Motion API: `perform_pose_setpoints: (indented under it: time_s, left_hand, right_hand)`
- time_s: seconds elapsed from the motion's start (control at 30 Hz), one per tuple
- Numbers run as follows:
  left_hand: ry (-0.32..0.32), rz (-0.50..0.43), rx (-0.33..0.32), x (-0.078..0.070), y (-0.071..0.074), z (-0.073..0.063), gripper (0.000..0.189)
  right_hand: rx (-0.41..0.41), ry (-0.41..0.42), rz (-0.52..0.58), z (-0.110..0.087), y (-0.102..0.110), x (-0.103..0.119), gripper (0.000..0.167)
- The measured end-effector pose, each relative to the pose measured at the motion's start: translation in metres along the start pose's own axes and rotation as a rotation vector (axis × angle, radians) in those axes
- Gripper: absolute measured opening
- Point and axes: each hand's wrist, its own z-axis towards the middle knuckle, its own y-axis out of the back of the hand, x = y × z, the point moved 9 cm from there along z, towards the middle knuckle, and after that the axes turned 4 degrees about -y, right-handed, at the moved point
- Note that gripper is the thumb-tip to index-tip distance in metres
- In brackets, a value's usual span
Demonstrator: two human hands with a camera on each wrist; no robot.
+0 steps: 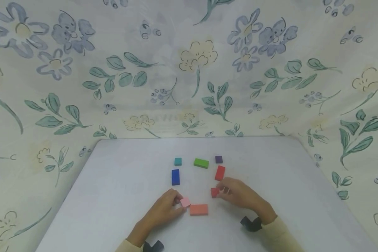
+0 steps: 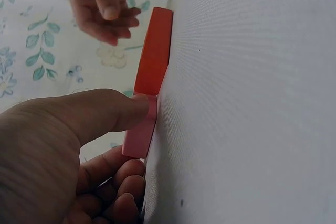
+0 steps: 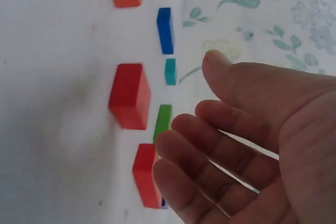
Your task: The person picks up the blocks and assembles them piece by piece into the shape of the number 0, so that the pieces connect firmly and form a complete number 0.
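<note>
My left hand [image 1: 164,210] pinches a pink block [image 1: 185,202] between thumb and fingers, down on the white table [image 1: 129,168]. In the left wrist view the thumb lies on the pink block [image 2: 139,137], whose end meets an orange block [image 2: 153,51]. Over on the right, my right hand [image 1: 240,194] is beside a small red block [image 1: 214,192]. The right wrist view shows its fingers loosely bent and apart from that red block [image 3: 128,95], with nothing held. A longer red block [image 1: 220,173] lies just beyond this hand.
Farther back lie a blue block [image 1: 175,177], a teal cube [image 1: 177,161], a green block [image 1: 201,163] and a purple cube [image 1: 218,159]. With the nearer blocks they form a rough ring. A floral cloth [image 1: 163,80] hangs behind the table.
</note>
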Motion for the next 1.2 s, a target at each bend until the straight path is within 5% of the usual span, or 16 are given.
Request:
perform_pose_setpoints:
  time_s: [0.4,0.97,1.2]
  left_hand:
    - [-0.010,-0.024,-0.007,0.002,-0.001,0.001,0.032]
    - [0.005,-0.045,-0.009,0.005,0.000,0.003,0.032]
    - [0.007,-0.041,-0.012,0.005,0.001,0.001,0.032]
  right_hand:
    - [0.017,-0.069,-0.014,0.004,-0.014,-0.025,0.031]
    - [0.034,-0.140,-0.032,0.009,-0.022,-0.030,0.045]
    - [0.006,-0.120,-0.058,0.011,-0.024,-0.031,0.038]
